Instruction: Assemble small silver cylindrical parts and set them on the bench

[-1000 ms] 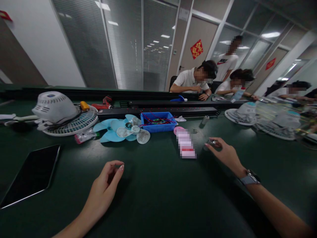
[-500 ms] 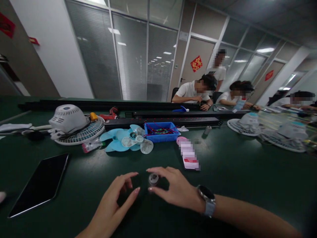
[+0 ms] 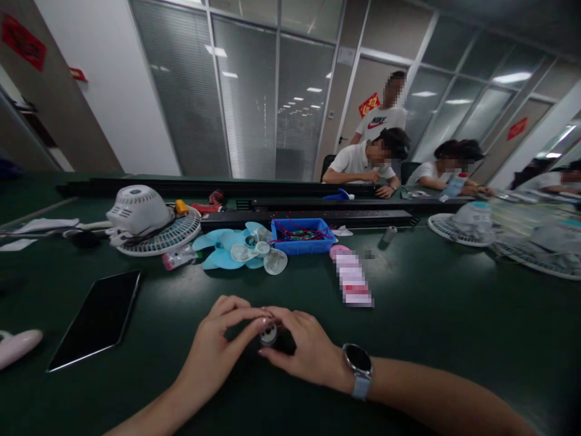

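Observation:
A small metal cylinder (image 3: 269, 336), grey and with dark holes in its top end, stands on the dark green table between my hands. My right hand (image 3: 311, 344), with a watch on its wrist, curls around it: the fingers reach behind and the thumb presses low on the near side. From the other side, my left hand (image 3: 222, 336) pinches at the cylinder's top rim with thumb and forefinger. The fingertips of both hands meet there and cover part of the rim. Whether some tiny part sits between the left fingertips cannot be seen.
Beyond my hands lie light blue fan blades (image 3: 231, 248), a blue tray (image 3: 304, 243) of wires, a pink phone (image 3: 354, 281) and another grey cylinder (image 3: 389, 235). A tablet (image 3: 97, 318) and a fan housing (image 3: 138, 212) are at left. Several people sit or stand across the table.
My left hand has moved in from the side and closed its fingertips at the cylinder's top. My right hand and the cylinder have shifted slightly left. The camera view has turned a little.

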Motion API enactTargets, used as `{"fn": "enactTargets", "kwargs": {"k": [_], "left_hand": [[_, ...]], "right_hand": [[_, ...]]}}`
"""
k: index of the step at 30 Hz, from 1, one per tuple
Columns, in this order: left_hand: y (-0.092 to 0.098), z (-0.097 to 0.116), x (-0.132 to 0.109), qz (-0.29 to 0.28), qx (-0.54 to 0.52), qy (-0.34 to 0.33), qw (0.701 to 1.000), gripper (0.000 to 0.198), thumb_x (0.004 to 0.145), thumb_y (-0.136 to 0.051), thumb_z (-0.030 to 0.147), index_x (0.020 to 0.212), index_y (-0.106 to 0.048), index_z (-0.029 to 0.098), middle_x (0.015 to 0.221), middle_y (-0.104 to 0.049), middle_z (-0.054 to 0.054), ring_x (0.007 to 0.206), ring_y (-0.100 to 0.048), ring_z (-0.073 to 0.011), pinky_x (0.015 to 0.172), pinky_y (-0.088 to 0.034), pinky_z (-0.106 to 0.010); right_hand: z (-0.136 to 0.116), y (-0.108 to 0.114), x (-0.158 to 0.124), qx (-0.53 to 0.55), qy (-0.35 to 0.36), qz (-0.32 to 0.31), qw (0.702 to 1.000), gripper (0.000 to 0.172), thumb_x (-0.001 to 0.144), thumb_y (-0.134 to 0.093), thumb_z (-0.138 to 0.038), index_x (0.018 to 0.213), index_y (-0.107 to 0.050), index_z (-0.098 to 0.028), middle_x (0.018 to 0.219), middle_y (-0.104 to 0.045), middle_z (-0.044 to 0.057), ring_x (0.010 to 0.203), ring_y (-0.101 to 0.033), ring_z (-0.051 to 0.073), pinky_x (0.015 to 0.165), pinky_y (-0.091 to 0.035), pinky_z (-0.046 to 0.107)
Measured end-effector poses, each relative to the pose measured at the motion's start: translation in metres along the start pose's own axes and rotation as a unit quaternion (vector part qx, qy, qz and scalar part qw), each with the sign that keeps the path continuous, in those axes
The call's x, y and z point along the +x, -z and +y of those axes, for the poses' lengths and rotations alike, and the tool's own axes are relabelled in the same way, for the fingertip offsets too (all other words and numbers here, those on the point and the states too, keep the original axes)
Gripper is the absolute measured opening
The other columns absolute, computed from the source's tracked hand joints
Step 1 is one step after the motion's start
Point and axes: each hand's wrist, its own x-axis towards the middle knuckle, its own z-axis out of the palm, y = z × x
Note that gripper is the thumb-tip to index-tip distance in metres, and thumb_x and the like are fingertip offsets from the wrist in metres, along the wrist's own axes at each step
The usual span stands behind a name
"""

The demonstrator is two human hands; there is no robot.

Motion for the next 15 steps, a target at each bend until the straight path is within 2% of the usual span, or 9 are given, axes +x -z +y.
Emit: {"fn": "enactTargets", "kwargs": {"k": [2, 3, 7, 9, 12, 15], "left_hand": [[0.004, -0.007, -0.003, 0.05, 0.01, 0.018, 0.999, 0.022, 0.083, -0.063, 0.046, 0.094, -0.078, 0.033, 0.084, -0.065, -0.003, 0.087, -0.057, -0.0224, 0.078, -0.047, -0.034], [0.005, -0.012, -0.006, 0.05, 0.022, 0.026, 0.998, 0.022, 0.082, -0.065, 0.046, 0.094, -0.078, 0.034, 0.082, -0.065, -0.003, 0.087, -0.057, -0.0227, 0.077, -0.046, -0.034], [0.0, -0.032, -0.015, -0.033, 0.068, 0.054, 0.996, 0.02, 0.082, -0.064, 0.045, 0.095, -0.078, 0.038, 0.079, -0.065, -0.003, 0.082, -0.054, -0.0227, 0.073, -0.044, -0.034], [-0.003, -0.037, -0.015, -0.05, 0.11, 0.05, 0.991, 0.021, 0.083, -0.064, 0.045, 0.098, -0.077, 0.04, 0.08, -0.065, -0.003, 0.083, -0.053, -0.0235, 0.074, -0.043, -0.034], [-0.005, -0.039, -0.012, -0.065, 0.154, 0.055, 0.984, 0.023, 0.083, -0.063, 0.046, 0.1, -0.076, 0.039, 0.082, -0.065, -0.004, 0.083, -0.052, -0.0235, 0.071, -0.041, -0.034], [-0.005, -0.041, -0.01, -0.081, 0.165, 0.06, 0.981, 0.026, 0.084, -0.06, 0.049, 0.103, -0.075, 0.04, 0.081, -0.066, -0.004, 0.081, -0.051, -0.0236, 0.069, -0.039, -0.032]], "right_hand": [[-0.002, 0.0, 0.0, -0.002, -0.009, -0.007, 1.0, 0.063, 0.084, -0.065, -0.044, 0.139, -0.039, -0.026, 0.127, -0.062, 0.006, 0.108, -0.062, 0.021, 0.094, -0.047, 0.039], [-0.003, 0.0, 0.0, -0.001, -0.012, -0.011, 1.0, 0.063, 0.084, -0.064, -0.043, 0.139, -0.039, -0.026, 0.127, -0.062, 0.006, 0.108, -0.063, 0.021, 0.094, -0.047, 0.04], [-0.006, 0.001, 0.001, 0.006, -0.001, -0.015, 1.0, 0.056, 0.086, -0.063, -0.04, 0.137, -0.041, -0.027, 0.13, -0.06, 0.005, 0.11, -0.062, 0.02, 0.095, -0.048, 0.04], [-0.004, 0.01, 0.0, 0.003, -0.003, 0.006, 1.0, 0.057, 0.086, -0.063, -0.038, 0.138, -0.04, -0.027, 0.129, -0.061, 0.006, 0.107, -0.063, 0.02, 0.094, -0.05, 0.039], [0.015, 0.047, -0.009, -0.042, -0.04, 0.082, 0.995, 0.056, 0.087, -0.061, -0.037, 0.138, -0.041, -0.025, 0.125, -0.062, 0.008, 0.103, -0.065, 0.021, 0.09, -0.053, 0.039], [0.05, 0.104, -0.032, -0.142, -0.144, 0.175, 0.964, 0.057, 0.086, -0.061, -0.04, 0.137, -0.043, -0.022, 0.118, -0.066, 0.011, 0.096, -0.068, 0.023, 0.082, -0.056, 0.037]]}}
